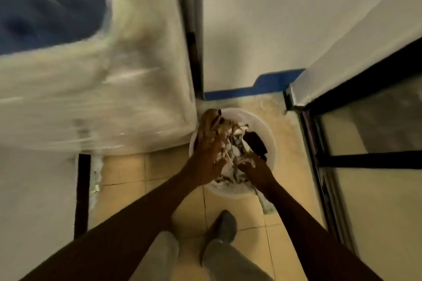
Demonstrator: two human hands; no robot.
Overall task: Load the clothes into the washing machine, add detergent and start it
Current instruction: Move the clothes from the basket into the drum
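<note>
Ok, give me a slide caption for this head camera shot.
Both hands, left and right, reach into a white basin of mixed clothes on the tiled floor.

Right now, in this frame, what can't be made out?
Head view only:
- Washer: blurred and wrapped in plastic; lid, controls and drum unreadable.
- Clothes in the basin: partly covered by the left hand and right hand; grips unclear.
- Detergent: not in view.

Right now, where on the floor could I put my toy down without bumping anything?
Bare tiles lie between the plastic-wrapped washing machine and the left hand. Another bare strip of floor runs between the white basin and the dark door frame. The basin itself is crowded: clothes and both hands, the right hand included.
</note>
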